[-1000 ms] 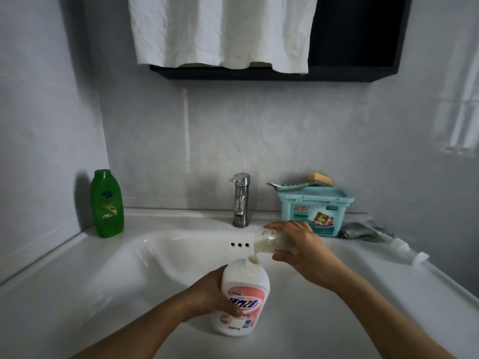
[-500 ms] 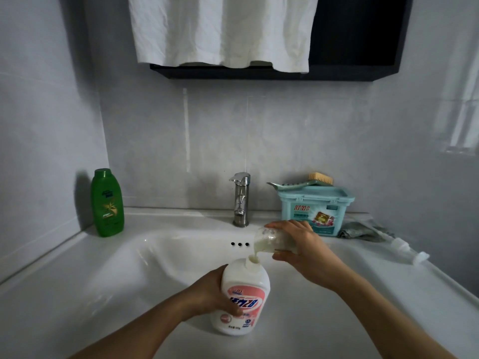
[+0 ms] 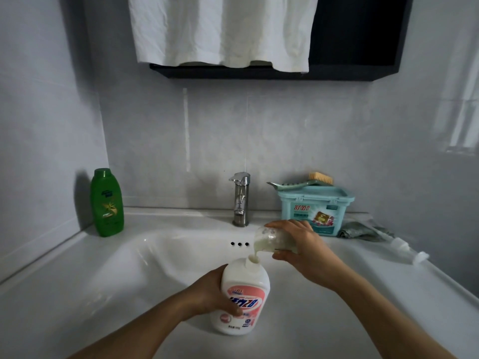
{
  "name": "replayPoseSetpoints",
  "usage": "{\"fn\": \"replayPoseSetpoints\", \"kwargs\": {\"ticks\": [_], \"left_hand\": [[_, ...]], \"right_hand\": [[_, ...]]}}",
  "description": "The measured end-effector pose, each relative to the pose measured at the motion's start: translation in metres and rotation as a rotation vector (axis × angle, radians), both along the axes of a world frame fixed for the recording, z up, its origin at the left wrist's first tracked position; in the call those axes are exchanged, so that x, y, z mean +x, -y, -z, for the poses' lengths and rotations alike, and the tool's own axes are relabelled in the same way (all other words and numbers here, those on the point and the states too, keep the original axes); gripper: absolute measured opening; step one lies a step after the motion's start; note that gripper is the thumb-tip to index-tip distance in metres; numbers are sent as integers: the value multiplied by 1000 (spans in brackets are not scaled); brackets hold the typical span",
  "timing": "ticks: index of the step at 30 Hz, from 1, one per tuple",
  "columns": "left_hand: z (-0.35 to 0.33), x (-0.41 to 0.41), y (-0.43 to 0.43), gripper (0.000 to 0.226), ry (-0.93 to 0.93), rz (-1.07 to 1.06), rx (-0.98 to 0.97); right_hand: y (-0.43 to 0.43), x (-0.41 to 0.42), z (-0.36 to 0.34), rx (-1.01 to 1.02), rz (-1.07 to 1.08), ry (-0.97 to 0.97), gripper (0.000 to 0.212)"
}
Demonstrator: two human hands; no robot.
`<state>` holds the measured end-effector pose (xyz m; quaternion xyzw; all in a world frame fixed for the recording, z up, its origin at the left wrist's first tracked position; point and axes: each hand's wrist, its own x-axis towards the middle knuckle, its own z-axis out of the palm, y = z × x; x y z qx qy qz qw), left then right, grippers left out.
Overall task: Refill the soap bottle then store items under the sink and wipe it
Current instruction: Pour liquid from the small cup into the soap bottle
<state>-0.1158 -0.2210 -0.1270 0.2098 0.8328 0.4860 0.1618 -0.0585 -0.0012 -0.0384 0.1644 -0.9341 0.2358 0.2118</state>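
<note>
The soap bottle (image 3: 243,296), white with a pink label, stands upright in the low middle of the white sink (image 3: 77,281), its neck uncapped. The left hand (image 3: 215,294) comes in from 7 o'clock and grips the bottle's side, fingers curled round the body and the thumb across the label. Just off the neck at 1 o'clock, the right hand (image 3: 305,250) wraps its fingers and thumb round a clear container (image 3: 269,240) tipped on its side, mouth toward 9 o'clock. A thin stream of white soap (image 3: 255,255) runs from that mouth down into the bottle's opening.

At 12 o'clock from the bottle, three overflow holes (image 3: 239,244) sit in the basin wall, and beyond them the steel faucet (image 3: 241,200) stands upright on the back ledge. At 10 o'clock, well apart, a green bottle (image 3: 106,203) stands in the corner by the side wall. At 1 o'clock, behind the right hand, a teal lidded box (image 3: 315,211) rests on the ledge with a scrub brush (image 3: 303,182) lying on its lid. Just beside the box at 2 o'clock lies a crumpled grey cloth (image 3: 360,230), and a white pump head (image 3: 400,248) lies on its side on the counter next to it. High at 12 o'clock, a white towel (image 3: 223,29) hangs in front of a dark cabinet (image 3: 357,35).
</note>
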Motion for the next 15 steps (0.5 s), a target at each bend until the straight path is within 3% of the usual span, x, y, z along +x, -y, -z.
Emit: {"fn": "replayPoseSetpoints", "kwargs": {"ticks": [15], "left_hand": [[-3, 2, -1, 70, -2, 1, -3]], "right_hand": [[-1, -2, 1, -2, -1, -6, 56]]}}
